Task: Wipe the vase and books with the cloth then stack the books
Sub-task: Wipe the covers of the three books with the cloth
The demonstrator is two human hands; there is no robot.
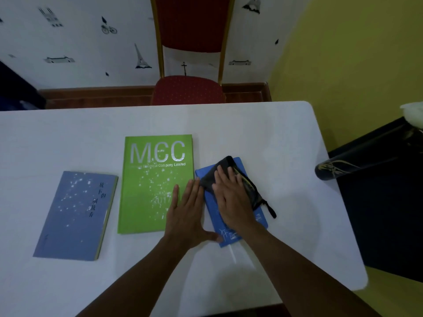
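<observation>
Pressing the dark cloth (231, 177) flat onto the blue book (212, 209) at the desk's (263, 133) right, my right hand (231, 197) lies open on it. Left hand (185, 216), open, braces that book's edge, overlapping the green book (151, 179). Grey-blue book (75, 216) lies left; dark vase (357, 161) far right.

Surface (263, 129) looked smooth, matt white, prob. plastic or laminate. Green book (148, 191) had a semi-gloss cover w/ shiny silver lettering. Grey-blue book (73, 220) looked matt, paper-like. Blue book (212, 207) was matt. Cloth (219, 170) was soft dark fabric. Chair (190, 90) had red textile padding and a gold metal-looking frame. Vase (357, 161) was glossy black.
</observation>
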